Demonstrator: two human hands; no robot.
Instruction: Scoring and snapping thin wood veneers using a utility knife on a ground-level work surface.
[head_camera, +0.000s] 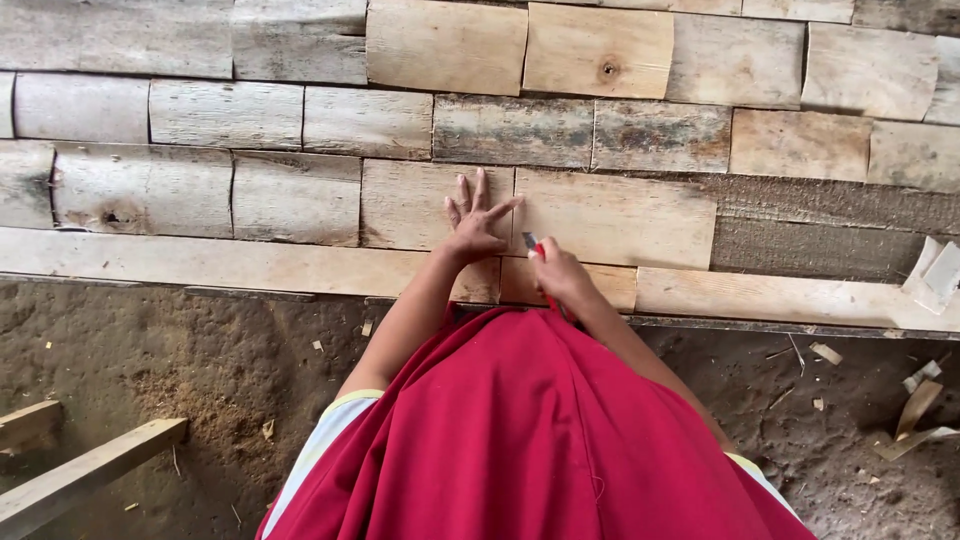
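My left hand (475, 222) lies flat with fingers spread on a wooden board (420, 205) in a wall of stacked wooden pieces. Just to its right, my right hand (560, 272) grips a small red-handled tool (532, 244), its tip pointing up at the seam between that board and the paler board (620, 218) beside it. Red cloth (540, 430) over my lap hides the lower arms.
A long pale plank (220, 262) runs along the base of the wall. Dirt floor (180, 360) with wood chips below. Two loose wooden battens (85, 470) lie at lower left. Wood scraps and shavings (920, 405) are scattered at right.
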